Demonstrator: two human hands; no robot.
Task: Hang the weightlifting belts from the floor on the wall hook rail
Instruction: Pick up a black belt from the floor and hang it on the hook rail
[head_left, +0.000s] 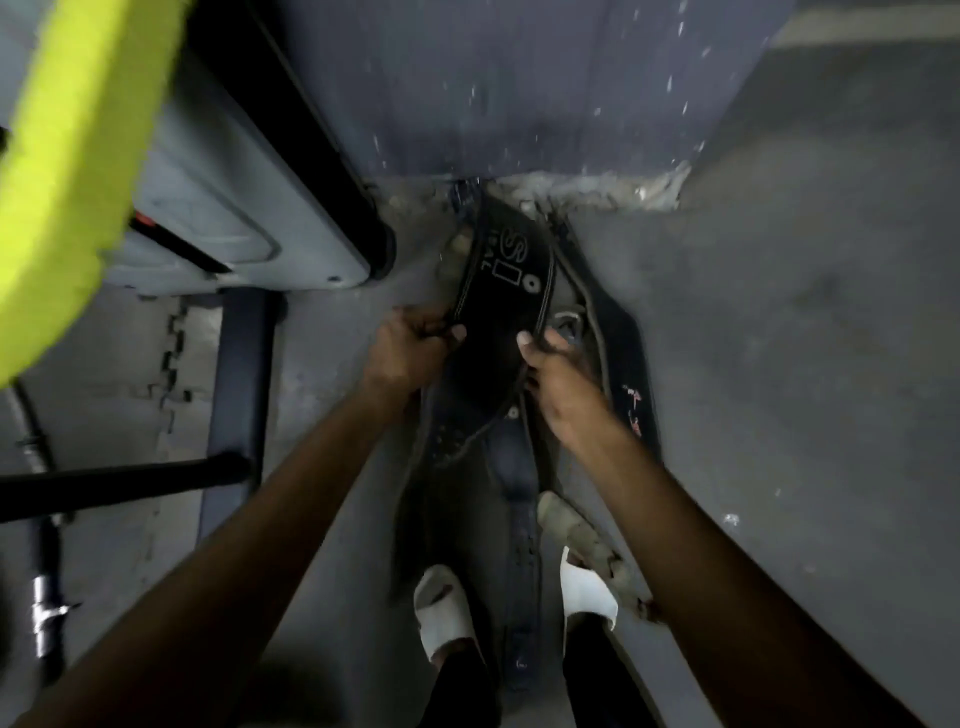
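A black weightlifting belt (501, 270) with white stitching and white lettering lies against the foot of the wall. My left hand (410, 348) grips its left edge and my right hand (558, 376) grips its right edge. A second dark belt (626, 358) with small red marks lies on the floor just to the right. A metal buckle (569, 325) shows between the two. A narrow dark strap (519, 545) runs back between my feet. No hook rail is in view.
A grey exercise machine (218, 208) with a yellow-green padded part (78, 166) stands at the left, with a black bar (119, 480) across the floor. A dark blue wall (519, 83) rises ahead. My white slippers (447, 608) stand near the strap. Bare grey floor lies to the right.
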